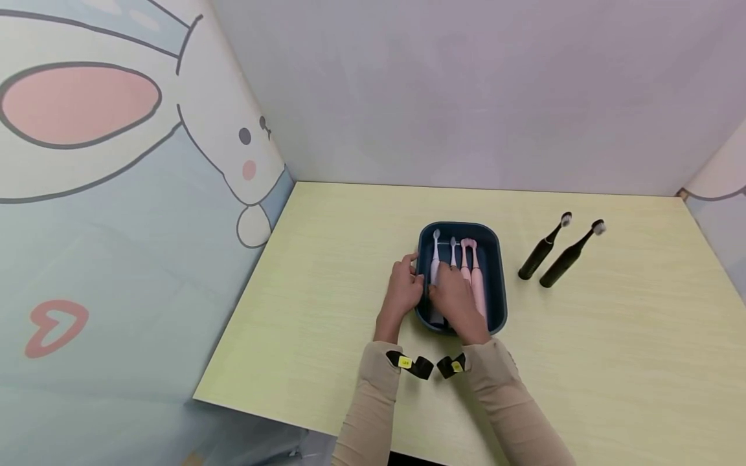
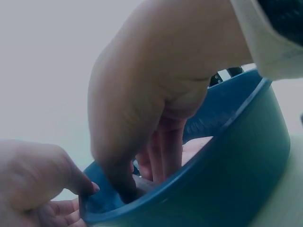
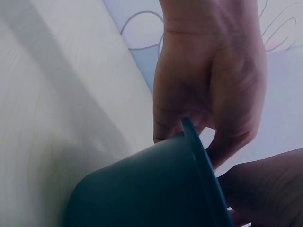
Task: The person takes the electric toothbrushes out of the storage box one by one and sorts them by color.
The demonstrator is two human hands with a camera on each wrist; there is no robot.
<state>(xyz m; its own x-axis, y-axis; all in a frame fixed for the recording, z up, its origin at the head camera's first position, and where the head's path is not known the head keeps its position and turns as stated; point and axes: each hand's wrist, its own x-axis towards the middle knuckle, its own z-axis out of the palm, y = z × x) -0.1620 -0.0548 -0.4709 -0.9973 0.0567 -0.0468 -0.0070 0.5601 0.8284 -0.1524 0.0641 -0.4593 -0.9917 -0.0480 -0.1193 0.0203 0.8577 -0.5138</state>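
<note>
A dark blue bin (image 1: 502, 285) holds several electric toothbrushes laid side by side. My left hand (image 1: 403, 285) grips its left rim, thumb over the edge and fingers outside. Inside the bin, my right hand (image 1: 456, 294) pinches the handle of the leftmost, pale lavender toothbrush (image 1: 435, 251), with the thumb on its left side. To the right of it lies a second pale-headed toothbrush (image 1: 453, 249), its handle mostly hidden under the right hand. Two pink toothbrushes (image 1: 478, 285) lie at the right. In the left wrist view, the right hand (image 2: 142, 94) reaches down past the rim.
Two black electric toothbrushes, one nearer the bin (image 1: 537, 257) and one farther right (image 1: 565, 262), lie diagonally on the pale yellow table (image 1: 326, 310). A plain wall (image 1: 466, 97) stands behind it, and a cartoon-printed wall (image 1: 146, 259) rises at the left.
</note>
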